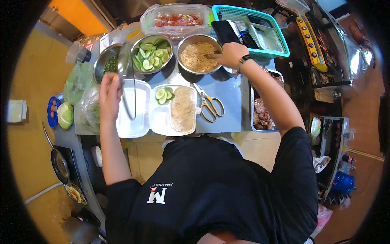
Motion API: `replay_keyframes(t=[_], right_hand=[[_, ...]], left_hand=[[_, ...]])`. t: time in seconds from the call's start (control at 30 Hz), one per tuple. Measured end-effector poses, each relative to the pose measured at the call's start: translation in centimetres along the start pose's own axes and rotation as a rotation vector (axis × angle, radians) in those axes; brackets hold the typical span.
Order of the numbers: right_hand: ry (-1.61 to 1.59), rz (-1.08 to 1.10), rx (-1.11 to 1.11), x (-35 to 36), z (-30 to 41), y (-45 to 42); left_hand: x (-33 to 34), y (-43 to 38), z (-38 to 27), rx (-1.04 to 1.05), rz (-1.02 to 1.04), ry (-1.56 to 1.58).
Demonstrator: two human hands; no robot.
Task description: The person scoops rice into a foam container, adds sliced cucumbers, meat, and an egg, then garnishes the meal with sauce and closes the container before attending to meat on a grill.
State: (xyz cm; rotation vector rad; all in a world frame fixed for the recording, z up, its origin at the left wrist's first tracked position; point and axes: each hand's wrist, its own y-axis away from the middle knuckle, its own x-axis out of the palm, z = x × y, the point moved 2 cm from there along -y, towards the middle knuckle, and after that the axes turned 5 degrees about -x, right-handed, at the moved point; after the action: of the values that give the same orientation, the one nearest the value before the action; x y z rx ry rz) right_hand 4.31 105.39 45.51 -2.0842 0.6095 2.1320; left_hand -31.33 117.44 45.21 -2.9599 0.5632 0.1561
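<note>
My left hand (109,96) grips a round lid with a metal rim (125,61), tilted nearly on edge beside a steel bowl of chopped greens (110,64). My right hand (233,55) is closed around the wooden handle (214,56) of a utensil; its far end is hidden in a steel bowl of shredded, noodle-like food (198,56). Between these bowls stands another with sliced cucumber (153,58). Before me lies an open white foam clamshell box (160,117). One compartment holds a pale grain, probably broken rice (183,106), and a smaller one several cucumber slices (164,95).
Scissors (210,102) lie right of the box. A metal tray of cooked meat (262,114) sits under my right forearm. Behind the bowls are a plastic-wrapped tub of red food (178,21) and a teal basket (281,39) with a phone (225,33). Cabbage (65,115) stands left.
</note>
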Motion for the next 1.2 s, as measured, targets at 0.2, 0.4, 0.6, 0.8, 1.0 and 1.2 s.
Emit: replay_keyframes(t=[0.2,0.4,0.6,0.8,1.0,1.2], right_hand=[[0.041,-0.088,-0.152,-0.4,-1.6,-0.3],[0.167,-0.021,-0.197,1.3,1.0,-0.6],[0.044,-0.125,-0.257,2.0,-0.4,1.2],[-0.128,-0.282,-0.234,-1.8,-1.9,4.8],[-0.203,-0.362,-0.214,-4.1,-2.0,6.4],[-0.266,-0.418,-0.196,-3.9,-2.7,6.3]], left_hand=[[-6.0,8.2,2.0,-0.266,-0.081,0.543],[-4.3,10.3,3.8,-0.309,-0.025,1.062],[-2.4,10.8,3.8,-0.33,-0.002,1.071],[-2.6,10.9,4.0,-0.306,0.004,1.043],[-2.8,10.8,4.6,-0.292,0.042,1.127],[-3.3,11.3,5.0,-0.287,0.024,1.133]])
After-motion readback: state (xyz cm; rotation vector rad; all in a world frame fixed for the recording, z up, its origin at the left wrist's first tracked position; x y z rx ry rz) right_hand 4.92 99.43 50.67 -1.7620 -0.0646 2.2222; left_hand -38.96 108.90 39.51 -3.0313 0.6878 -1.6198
